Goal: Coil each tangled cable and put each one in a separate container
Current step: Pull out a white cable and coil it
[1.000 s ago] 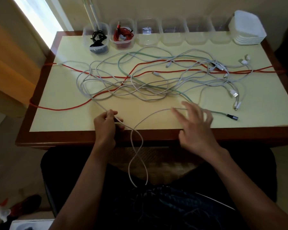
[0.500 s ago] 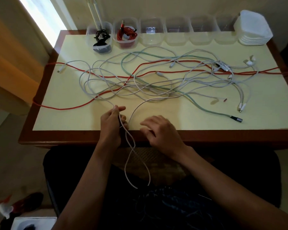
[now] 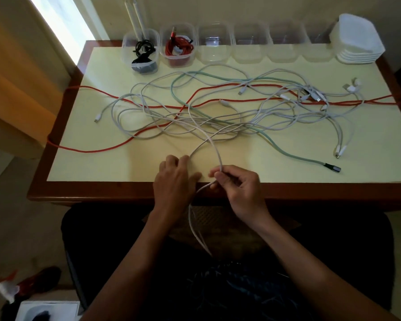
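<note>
We pinch the white cable (image 3: 215, 150) in our right hand (image 3: 239, 188); our left hand (image 3: 175, 179) grips its other strand, a loop hanging between and below both hands.

Table (image 3: 116, 167) fills mid-frame. Row of containers (image 3: 250, 48) along its far edge, upper centre; stack of lids (image 3: 359, 42) at the row's right end, upper right. Tangled cables (image 3: 218, 117) spread across the table before the row. Both hands (image 3: 175, 179) at the near edge, lower centre.
</note>
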{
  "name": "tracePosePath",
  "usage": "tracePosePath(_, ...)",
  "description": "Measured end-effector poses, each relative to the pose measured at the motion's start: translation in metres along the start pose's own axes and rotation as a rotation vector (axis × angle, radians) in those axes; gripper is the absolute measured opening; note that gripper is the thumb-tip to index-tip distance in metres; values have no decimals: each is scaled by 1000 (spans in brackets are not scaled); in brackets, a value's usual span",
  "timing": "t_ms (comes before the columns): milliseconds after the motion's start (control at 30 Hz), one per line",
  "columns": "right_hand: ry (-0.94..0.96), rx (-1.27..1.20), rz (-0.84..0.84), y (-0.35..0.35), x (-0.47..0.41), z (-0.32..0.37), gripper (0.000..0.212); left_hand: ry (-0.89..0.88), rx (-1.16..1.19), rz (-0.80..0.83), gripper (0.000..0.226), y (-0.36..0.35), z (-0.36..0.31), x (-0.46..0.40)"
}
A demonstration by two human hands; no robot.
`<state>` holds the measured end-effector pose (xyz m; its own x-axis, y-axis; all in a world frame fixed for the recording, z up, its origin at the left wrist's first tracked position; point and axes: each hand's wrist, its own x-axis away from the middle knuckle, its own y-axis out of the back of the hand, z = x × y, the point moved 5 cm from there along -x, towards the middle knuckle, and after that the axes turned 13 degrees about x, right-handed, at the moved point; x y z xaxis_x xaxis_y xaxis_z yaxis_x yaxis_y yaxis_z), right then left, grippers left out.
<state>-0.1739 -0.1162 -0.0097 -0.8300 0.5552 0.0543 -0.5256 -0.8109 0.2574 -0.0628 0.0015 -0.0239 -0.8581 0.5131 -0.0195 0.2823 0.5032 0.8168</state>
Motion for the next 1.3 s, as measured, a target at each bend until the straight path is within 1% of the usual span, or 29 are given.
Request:
tracePosePath(33,-4,-15,-53,6,1,0,12,2,-22,7,38,-2,0,1)
tracePosePath(67,-12,-36,-107,12,3,0,11,14,12,-28,31,2,0,1)
tracePosePath(133,-40,-98,-229,27,7,-4,12,64,174,-168,21,12,8,-3)
tracePosePath(167,-64,-153,-296,35,9,-7,13,120,300,-247,19,18,14,-4)
tracePosePath(200,-102,-234,-362,42,11,-11,15,212,475,-310,18,22,23,-4)
tracePosePath(233,-156,-339,-423,49,12,-17,17,349,736,-362,17,22,36,-4)
tracePosePath(300,-280,-533,-522,58,13,-30,20,705,1435,-429,18,17,56,-2)
tracePosePath(333,-325,-584,-548,62,14,-35,21,840,1741,-438,20,16,61,-1)
tracePosePath(367,-362,-605,-551,64,14,-39,22,909,1929,-432,22,17,65,-1)
tracePosePath(400,-395,-598,-535,64,15,-41,21,912,2002,-397,21,20,65,-1)
tracePosePath(433,-430,-557,-501,63,15,-43,19,878,1996,-346,19,23,63,-1)
tracePosePath(467,-460,-488,-457,62,15,-44,17,837,1931,-293,17,25,59,0)
tracePosePath(533,-463,-248,-373,62,16,-45,15,790,1738,-191,16,28,47,3)
tracePosePath(600,-372,169,-338,66,14,-43,21,779,1613,-138,19,29,39,6)
tracePosePath(667,-241,598,-397,69,14,-34,36,789,1613,-106,21,30,27,9)
tracePosePath(700,-162,698,-445,69,16,-25,39,793,1660,-86,21,31,20,9)
tracePosePath(733,-58,720,-474,67,17,-13,36,796,1729,-60,21,30,11,10)
tracePosePath(767,69,704,-452,62,16,-4,29,803,1809,-27,21,31,1,10)
tracePosePath(800,183,672,-371,53,15,3,21,825,1895,4,20,31,-8,10)
tracePosePath(833,253,628,-238,41,15,6,20,857,1988,35,20,31,-17,10)
tracePosePath(900,269,522,86,15,19,5,34,934,2212,123,19,32,-32,8)
tracePosePath(967,237,435,325,-6,28,1,39,958,2395,206,21,34,-41,3)
tracePosePath(1033,146,250,442,-14,34,-3,37,929,2478,243,20,39,-45,-2)
tracePosePath(1067,36,59,489,-15,36,-3,39,914,2495,242,22,41,-46,-5)
tracePosePath(1100,-115,-202,532,-15,39,0,43,903,2487,225,25,42,-47,-8)
tracePosePath(1133,-264,-460,575,-17,43,4,47,894,2455,187,25,42,-46,-12)
tracePosePath(1167,-365,-639,609,-18,46,7,50,884,2420,142,25,43,-44,-14)
tracePosePath(1200,-407,-694,633,-18,47,10,49,871,2399,102,27,42,-43,-17)
tracePosePath(1300,-399,-581,690,-20,53,18,40,803,2419,49,27,42,-43,-23)
